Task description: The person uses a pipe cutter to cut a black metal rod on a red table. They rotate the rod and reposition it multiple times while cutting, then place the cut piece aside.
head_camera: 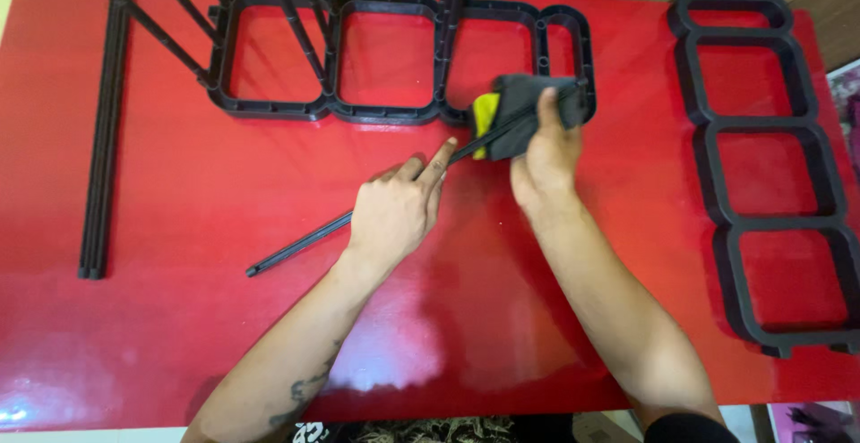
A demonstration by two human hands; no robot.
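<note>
On the glossy red bench (179,335), the left hand (394,215) pins a thin black rod (296,248) with curled fingers while the right hand (546,152) grips a dark block with a yellow end (506,111), just beside the black four-celled plastic frame (376,111), a matching frame (761,138) well apart.

No packages, labels, signs or screens appear in this view. Nothing on the red table carries a sticker or tag that can be made out, and no display stands on it or behind it.
</note>
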